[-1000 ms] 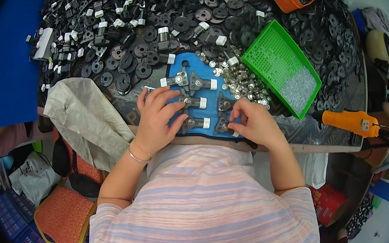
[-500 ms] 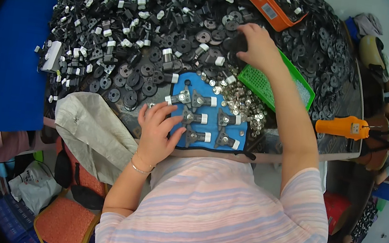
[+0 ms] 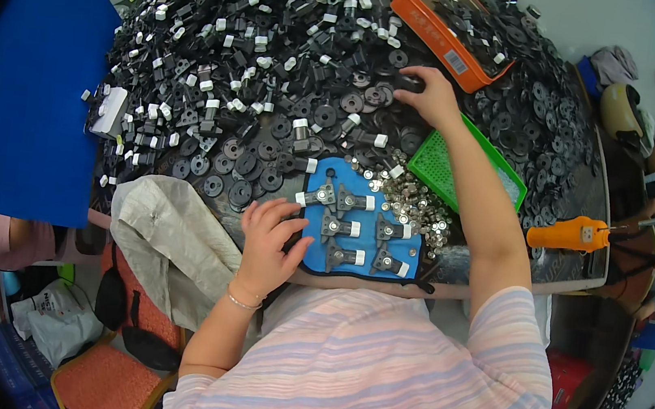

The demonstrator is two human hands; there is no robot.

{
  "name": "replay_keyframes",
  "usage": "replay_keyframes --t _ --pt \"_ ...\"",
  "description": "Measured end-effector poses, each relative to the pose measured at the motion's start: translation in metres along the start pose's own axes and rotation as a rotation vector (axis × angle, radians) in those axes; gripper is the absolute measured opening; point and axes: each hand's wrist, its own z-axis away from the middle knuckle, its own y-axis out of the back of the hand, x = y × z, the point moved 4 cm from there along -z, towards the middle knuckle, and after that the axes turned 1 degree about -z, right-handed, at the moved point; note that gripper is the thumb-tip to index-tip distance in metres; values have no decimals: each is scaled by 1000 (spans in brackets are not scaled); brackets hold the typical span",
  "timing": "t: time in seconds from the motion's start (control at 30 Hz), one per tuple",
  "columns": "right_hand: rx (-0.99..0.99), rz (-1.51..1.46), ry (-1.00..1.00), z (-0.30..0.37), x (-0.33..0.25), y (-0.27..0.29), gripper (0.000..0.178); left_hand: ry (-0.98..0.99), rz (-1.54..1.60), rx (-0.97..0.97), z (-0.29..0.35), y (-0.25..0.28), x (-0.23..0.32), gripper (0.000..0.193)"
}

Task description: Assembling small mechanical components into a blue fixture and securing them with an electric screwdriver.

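At the left edge of the blue mat (image 3: 350, 256), my left hand (image 3: 267, 242) lies with its fingers spread and nothing in them. On the mat, several black brackets (image 3: 339, 226) with white ends and silver round pieces are laid in loose columns. My right hand (image 3: 432, 99) reaches past the green basket (image 3: 439, 173) into the far heap. Its thumb and fingers are closed round a dark piece, apparently a black disc (image 3: 408, 84), partly hidden by the fingers. Small silver metal parts (image 3: 417, 207) are piled between mat and basket.
A large heap of black-and-white parts (image 3: 232, 46) covers the far left, with black discs (image 3: 254, 167) before it. An orange box (image 3: 437, 42) stands far right, above more discs (image 3: 530, 123). An orange power tool (image 3: 569, 234) is at right; grey cloth (image 3: 167, 242) hangs at the near left edge.
My right thumb and fingers have drawn closer together round the dark piece. The view has shifted, bringing more of the orange box into sight. My left hand stays by the mat.
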Motion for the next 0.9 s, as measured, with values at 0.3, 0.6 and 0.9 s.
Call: replay_keyframes --t 0.3,0.6,0.9 --pt "-153 -735 -79 82 1 63 48 -85 98 -42 -17 -12 17 23" --pt "-125 72 270 252 15 60 46 -109 96 -149 -15 -32 29 22" --pt "-83 139 239 259 8 71 49 -162 85 -177 -14 -51 50 24"
